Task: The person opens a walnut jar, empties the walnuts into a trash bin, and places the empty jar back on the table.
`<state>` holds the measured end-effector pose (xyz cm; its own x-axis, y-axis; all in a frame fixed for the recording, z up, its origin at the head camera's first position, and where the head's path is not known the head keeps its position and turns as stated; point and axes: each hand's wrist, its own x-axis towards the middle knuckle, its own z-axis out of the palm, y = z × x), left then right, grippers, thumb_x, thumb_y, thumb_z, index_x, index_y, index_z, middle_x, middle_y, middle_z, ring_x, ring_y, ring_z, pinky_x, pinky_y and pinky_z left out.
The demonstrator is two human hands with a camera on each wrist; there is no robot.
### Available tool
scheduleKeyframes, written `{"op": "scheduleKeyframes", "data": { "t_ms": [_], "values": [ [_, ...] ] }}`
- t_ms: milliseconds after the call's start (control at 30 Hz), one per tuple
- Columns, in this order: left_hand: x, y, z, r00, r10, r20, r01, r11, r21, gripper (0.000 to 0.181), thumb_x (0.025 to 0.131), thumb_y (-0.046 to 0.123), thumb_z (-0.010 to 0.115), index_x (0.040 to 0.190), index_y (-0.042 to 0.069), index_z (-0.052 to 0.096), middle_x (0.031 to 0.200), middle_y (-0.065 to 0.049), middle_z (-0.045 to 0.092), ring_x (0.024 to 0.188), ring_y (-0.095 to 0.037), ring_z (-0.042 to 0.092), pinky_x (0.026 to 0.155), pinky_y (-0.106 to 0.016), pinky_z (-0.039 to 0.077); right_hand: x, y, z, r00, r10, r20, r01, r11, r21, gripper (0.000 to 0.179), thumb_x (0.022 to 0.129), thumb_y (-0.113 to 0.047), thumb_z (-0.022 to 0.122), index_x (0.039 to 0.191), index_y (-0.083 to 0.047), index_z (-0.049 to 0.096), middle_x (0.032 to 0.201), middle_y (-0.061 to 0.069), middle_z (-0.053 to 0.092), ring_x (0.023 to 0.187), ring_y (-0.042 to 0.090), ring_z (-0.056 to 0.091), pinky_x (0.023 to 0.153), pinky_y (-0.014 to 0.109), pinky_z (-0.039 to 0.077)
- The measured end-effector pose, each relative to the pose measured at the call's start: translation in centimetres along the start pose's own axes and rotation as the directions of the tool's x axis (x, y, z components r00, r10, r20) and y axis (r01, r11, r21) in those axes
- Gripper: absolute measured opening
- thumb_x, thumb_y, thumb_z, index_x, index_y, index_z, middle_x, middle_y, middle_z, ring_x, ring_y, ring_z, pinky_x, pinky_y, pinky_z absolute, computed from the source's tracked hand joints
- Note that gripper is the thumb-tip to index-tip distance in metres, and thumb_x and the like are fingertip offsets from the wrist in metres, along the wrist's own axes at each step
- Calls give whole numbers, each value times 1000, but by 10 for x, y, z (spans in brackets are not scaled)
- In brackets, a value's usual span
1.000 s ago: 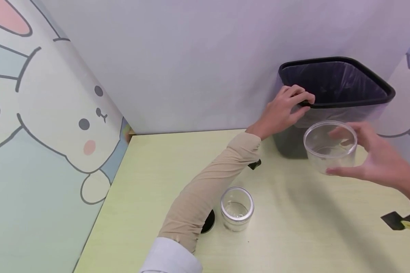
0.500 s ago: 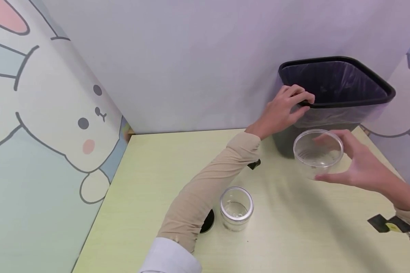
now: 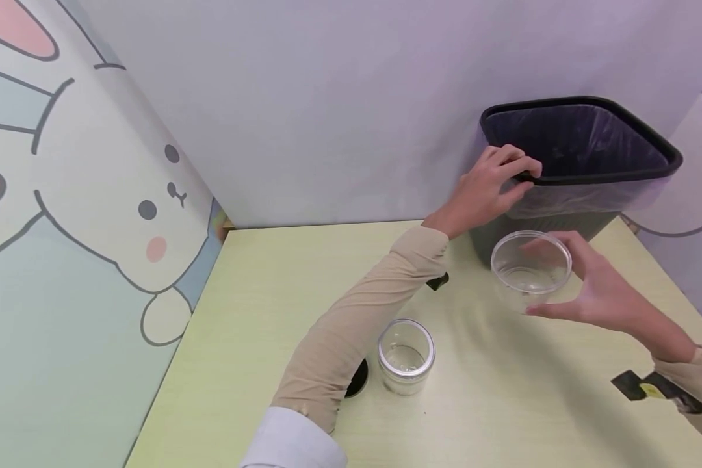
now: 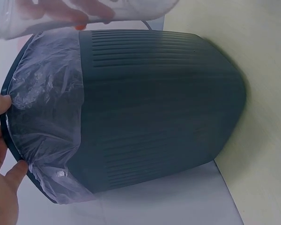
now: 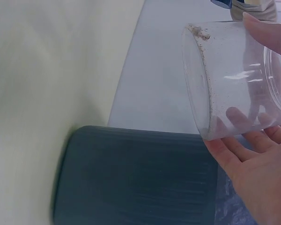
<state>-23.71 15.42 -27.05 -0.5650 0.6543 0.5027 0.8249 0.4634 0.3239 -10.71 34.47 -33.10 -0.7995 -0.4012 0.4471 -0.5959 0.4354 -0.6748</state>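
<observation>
My left hand (image 3: pixel 485 185) pinches the near left rim of a dark trash bin (image 4: pixel 159 98) lined with a clear plastic bag. In my right hand (image 3: pixel 605 289) is a clear plastic jar (image 3: pixel 526 270), held upright above the table in front of the bin, thumb on one side and fingers round the other. The right wrist view shows brown crumbs stuck along the bottom edge of this jar (image 5: pixel 229 79). Its mouth faces up and has no lid. Low in the bin, the contents are too dark to make out.
A second clear jar (image 3: pixel 406 383) with a silver rim stands on the pale yellow table (image 3: pixel 257 292). Beside it a round black thing (image 3: pixel 357 380) is partly hidden under my left forearm. A grey-white wall stands behind, with cartoon-printed panels at both sides.
My right hand has carried the jar to the left and slightly down toward the near side in the head view. My left hand stays on the bin's rim.
</observation>
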Motion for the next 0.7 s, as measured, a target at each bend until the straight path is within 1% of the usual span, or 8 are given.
{"op": "scheduleKeyframes", "data": {
  "t_ms": [100, 233, 467, 533, 700],
  "values": [
    [0, 1, -1, 1000, -7, 6, 7, 1000, -2, 24, 96, 28, 55, 118, 21, 64, 121, 7, 50, 118, -12, 38, 83, -17, 39, 1, 3, 4, 1000, -19, 9, 18, 1000, 11, 104, 38, 8, 92, 128, 2, 42, 120, 10, 55, 110, 9, 50, 92, 13, 33],
    [0, 1, -3, 1000, 2, 13, -2, 1000, 3, 25, 96, 28, 54, 119, 21, 63, 122, 6, 50, 119, -12, 38, 87, -14, 35, 1, 6, 8, 999, -30, 13, 30, 999, 29, 103, 38, 9, 92, 128, 3, 42, 119, 11, 55, 110, 9, 51, 92, 13, 34],
    [1, 1, -2, 1000, 2, 11, -1, 1000, -13, 24, 96, 27, 55, 118, 21, 64, 121, 6, 50, 118, -13, 38, 87, -15, 36, 4, 10, 16, 999, -28, 29, 27, 999, 41, 101, 39, 10, 92, 126, 3, 42, 120, 13, 55, 111, 11, 51, 92, 13, 34],
    [1, 1, -2, 1000, 1, 8, -1, 1000, -18, 24, 96, 27, 55, 118, 21, 64, 121, 5, 50, 118, -13, 38, 87, -15, 36, 5, 6, 19, 999, -19, 36, 18, 999, 36, 100, 40, 10, 91, 126, 4, 41, 119, 15, 54, 111, 10, 50, 92, 13, 34],
    [0, 1, -1, 1000, 7, 3, -7, 1000, -20, 24, 96, 26, 55, 117, 20, 64, 120, 5, 51, 118, -13, 38, 88, -14, 34, 9, -13, 25, 999, 9, 52, -10, 1000, 20, 96, 44, 9, 91, 126, 6, 41, 117, 19, 54, 109, 11, 49, 89, 11, 34]
  ]
}}
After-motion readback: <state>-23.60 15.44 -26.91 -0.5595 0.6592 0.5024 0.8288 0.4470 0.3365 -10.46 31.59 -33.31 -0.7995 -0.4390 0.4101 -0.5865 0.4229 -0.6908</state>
